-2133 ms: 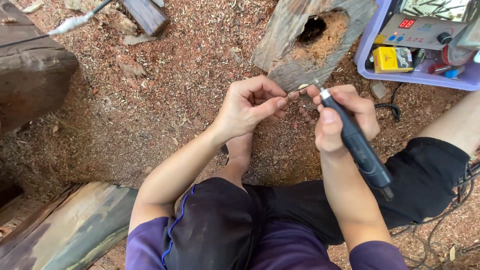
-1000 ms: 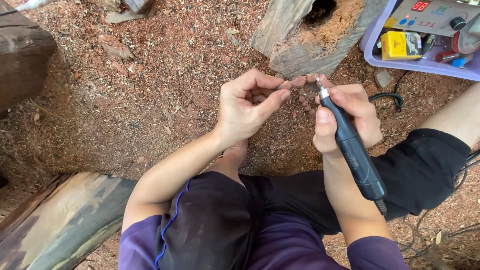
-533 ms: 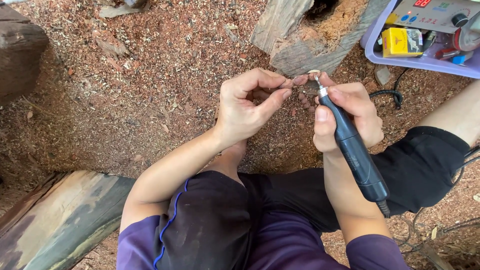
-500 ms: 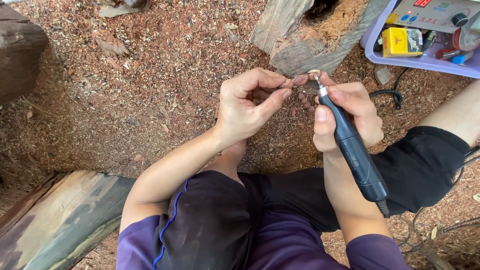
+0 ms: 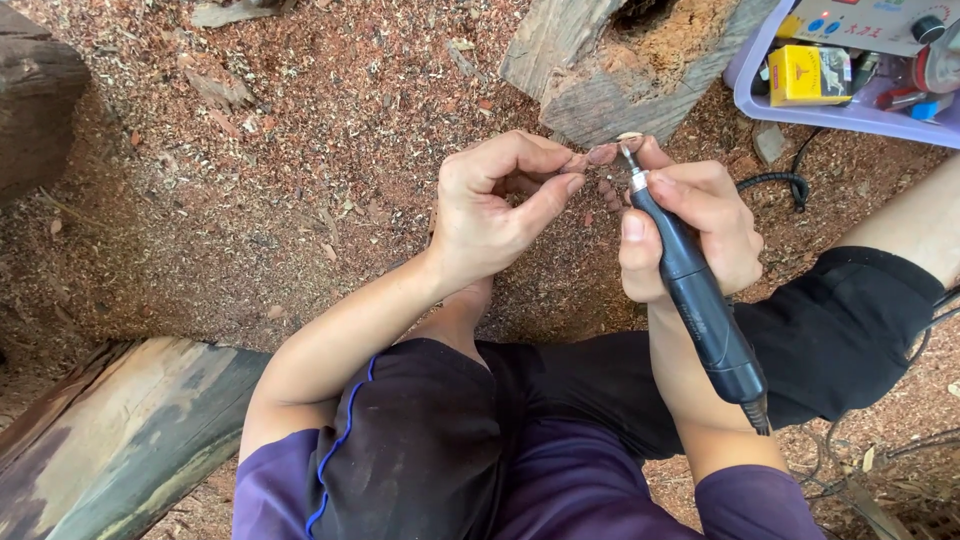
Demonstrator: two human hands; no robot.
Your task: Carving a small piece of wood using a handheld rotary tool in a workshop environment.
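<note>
A small pale piece, mostly hidden, was pinched at the fingertips of the left hand, which was curled nearly closed, just in front of a hollow log. A dark rotary tool was gripped pen-fashion in the closed right hand. Its long axis was slanted up-left from the cord, its tip set against the piece; a lilac tray was noted beyond, to the right.

soft, even daylight fills the scene, bright with no glare. shadows are faint; a dim patch lies under the left hand on the sawdust ground. focus is sharp throughout, with slight wide-angle stretching at the far left and right edges.
</note>
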